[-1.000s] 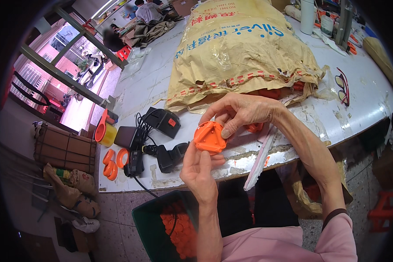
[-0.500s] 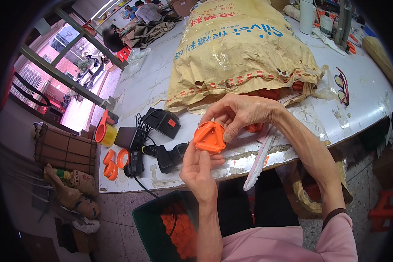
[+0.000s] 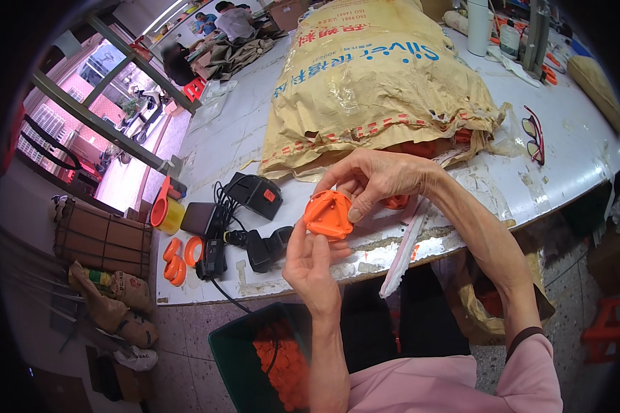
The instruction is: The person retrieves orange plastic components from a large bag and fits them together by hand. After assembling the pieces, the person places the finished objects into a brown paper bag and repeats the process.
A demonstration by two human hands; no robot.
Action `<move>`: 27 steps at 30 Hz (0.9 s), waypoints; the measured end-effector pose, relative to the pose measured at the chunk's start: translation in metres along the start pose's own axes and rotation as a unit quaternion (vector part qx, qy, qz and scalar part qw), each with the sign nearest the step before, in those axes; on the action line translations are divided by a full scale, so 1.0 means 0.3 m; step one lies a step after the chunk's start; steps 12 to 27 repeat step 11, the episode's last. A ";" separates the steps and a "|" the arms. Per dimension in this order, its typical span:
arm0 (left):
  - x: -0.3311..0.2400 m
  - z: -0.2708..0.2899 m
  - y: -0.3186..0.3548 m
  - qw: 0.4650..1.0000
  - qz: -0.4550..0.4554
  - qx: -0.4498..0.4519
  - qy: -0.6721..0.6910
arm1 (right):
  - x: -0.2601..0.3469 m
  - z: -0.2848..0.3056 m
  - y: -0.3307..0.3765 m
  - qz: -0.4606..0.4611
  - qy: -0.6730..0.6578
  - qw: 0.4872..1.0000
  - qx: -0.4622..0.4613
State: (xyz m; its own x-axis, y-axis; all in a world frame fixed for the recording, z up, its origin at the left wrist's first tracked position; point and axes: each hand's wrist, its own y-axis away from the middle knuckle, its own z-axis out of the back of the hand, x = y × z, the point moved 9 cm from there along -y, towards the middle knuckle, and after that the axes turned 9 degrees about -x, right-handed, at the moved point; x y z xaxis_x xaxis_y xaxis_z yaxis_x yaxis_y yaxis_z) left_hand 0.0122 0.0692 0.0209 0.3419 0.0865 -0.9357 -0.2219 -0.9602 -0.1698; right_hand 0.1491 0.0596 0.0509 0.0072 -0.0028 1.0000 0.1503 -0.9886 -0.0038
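Note:
Between both hands, over the table's front edge, is a round orange plastic part (image 3: 329, 216) with a triangular ridge on its face. My left hand (image 3: 313, 265) grips it from below and the left, fingertips at its lower rim. My right hand (image 3: 382, 180) pinches its upper right rim between thumb and fingers. Behind the right hand, another orange piece (image 3: 397, 201) lies on the table, partly hidden. Farther back sits a large yellow-brown sack (image 3: 386, 89), with more orange pieces (image 3: 420, 148) showing at its open near end.
Black chargers with cables (image 3: 255, 195) lie to the left, beside orange rings (image 3: 174, 261) and a yellow-and-orange cup (image 3: 167, 212). Below the edge stands a green bin (image 3: 231, 358) of orange parts. A white strip (image 3: 401, 258) overhangs the edge; glasses (image 3: 533, 136) lie right. People sit far back.
My hands and the orange part stay nearly in place, with a very slight shift. The whole view has moved a little.

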 end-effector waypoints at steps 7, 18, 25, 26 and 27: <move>0.004 -0.010 0.019 1.000 -0.002 0.013 -0.002 | 0.046 0.057 0.203 0.004 0.037 0.996 -0.078; 0.012 -0.001 0.006 0.999 -0.017 0.019 -0.027 | 0.058 0.058 0.490 0.064 0.013 0.988 -0.139; 0.012 -0.001 0.006 0.999 -0.017 0.019 -0.027 | 0.058 0.058 0.490 0.064 0.013 0.988 -0.139; 0.012 -0.001 0.006 0.999 -0.017 0.019 -0.027 | 0.058 0.058 0.490 0.064 0.013 0.988 -0.139; 0.012 -0.001 0.006 0.999 -0.017 0.019 -0.027 | 0.058 0.058 0.490 0.064 0.013 0.988 -0.139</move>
